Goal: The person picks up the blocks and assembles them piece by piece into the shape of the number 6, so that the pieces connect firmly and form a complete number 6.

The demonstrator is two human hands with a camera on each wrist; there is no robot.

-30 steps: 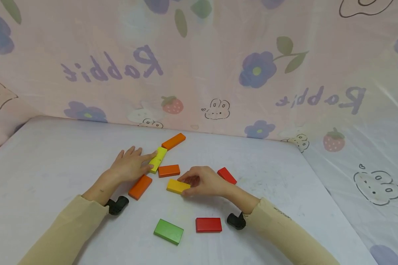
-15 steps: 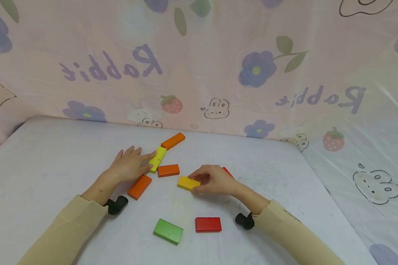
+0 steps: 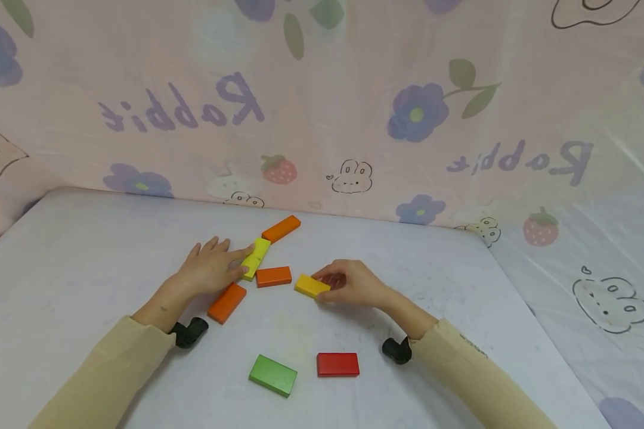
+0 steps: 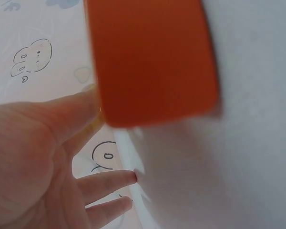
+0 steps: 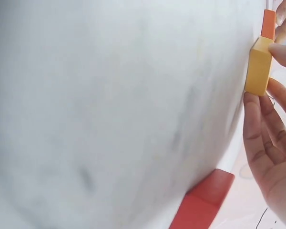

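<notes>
Currently touching, with a spread left hand (image 3: 210, 269), a lemon-yellow block (image 3: 256, 260) on the worktop (image 3: 112, 256), then, past the middle orange block (image 3: 273, 277), pinching in the right hand (image 3: 355, 283) a golden-yellow block (image 3: 311, 286), just shifted rightward and farther away, to just beside that orange end, so apparently not yet settled.

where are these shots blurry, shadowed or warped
Head view: green block fairly crisp, faint shadow beneath the right hand; left wrist view: the orange block is close and soft-edged, with a soft shadow beside it; right wrist view: table blurred at left, its edge looking bowed, the yellow block clearer.
</notes>
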